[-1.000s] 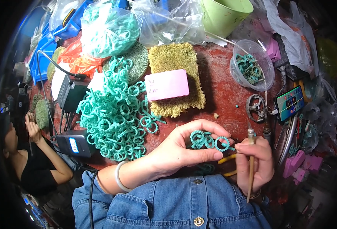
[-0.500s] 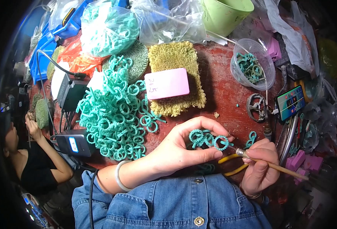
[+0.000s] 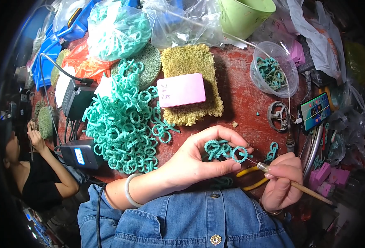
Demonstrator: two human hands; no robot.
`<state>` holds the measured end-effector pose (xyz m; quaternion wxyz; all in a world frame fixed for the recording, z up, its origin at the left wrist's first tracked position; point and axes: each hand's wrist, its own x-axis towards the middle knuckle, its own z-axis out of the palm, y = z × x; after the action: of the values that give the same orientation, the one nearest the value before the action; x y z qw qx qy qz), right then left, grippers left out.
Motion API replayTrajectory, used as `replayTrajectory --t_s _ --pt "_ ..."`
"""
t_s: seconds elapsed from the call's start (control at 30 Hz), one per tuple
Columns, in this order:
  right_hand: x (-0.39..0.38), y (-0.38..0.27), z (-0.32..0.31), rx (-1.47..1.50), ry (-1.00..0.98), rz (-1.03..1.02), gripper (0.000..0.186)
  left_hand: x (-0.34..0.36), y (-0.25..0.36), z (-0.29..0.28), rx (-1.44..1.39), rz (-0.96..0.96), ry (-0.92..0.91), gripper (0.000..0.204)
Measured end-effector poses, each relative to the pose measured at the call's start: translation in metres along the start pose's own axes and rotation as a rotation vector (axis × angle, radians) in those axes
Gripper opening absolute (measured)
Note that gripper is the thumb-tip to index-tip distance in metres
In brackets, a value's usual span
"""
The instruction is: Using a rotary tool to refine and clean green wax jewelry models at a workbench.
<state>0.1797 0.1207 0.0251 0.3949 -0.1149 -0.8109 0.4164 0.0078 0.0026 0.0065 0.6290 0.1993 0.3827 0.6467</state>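
My left hand is closed around several green wax rings, whose bands have beaded edges. One ring sticks out past my fingertips toward the right. In my right hand is a needle tool with a wooden handle, gripped between thumb and fingers. Its thin tip points left and reaches the lower right edge of that outer ring; whether it touches cannot be made out. Yellow-handled pliers lie between my hands, partly hidden by them. Behind my right hand a few more green pieces rest on the table.
A large heap of green rings lies left, beside a yellow sponge block bearing a pink block. At right stand a clear tub of rings and a lit phone. Another person sits far left.
My right hand has shifted slightly right, and the needle tool's handle end has swung lower. Its thin tip shows more clearly beside the ring. My left hand stays almost still.
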Motion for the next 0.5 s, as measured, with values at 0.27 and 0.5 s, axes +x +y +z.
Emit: replayTrajectory --t_s 0.27,0.5 --pt "-0.0002 -0.0003 -0.0001 -0.009 -0.042 -0.013 0.024 0.0004 -0.0009 0.0000 -0.018 0.011 -0.001 0.034" --pt "-0.0003 0.0029 0.0030 -0.057 0.076 -0.059 0.025 -0.0004 -0.0003 0.0000 -0.006 0.004 0.000 0.034"
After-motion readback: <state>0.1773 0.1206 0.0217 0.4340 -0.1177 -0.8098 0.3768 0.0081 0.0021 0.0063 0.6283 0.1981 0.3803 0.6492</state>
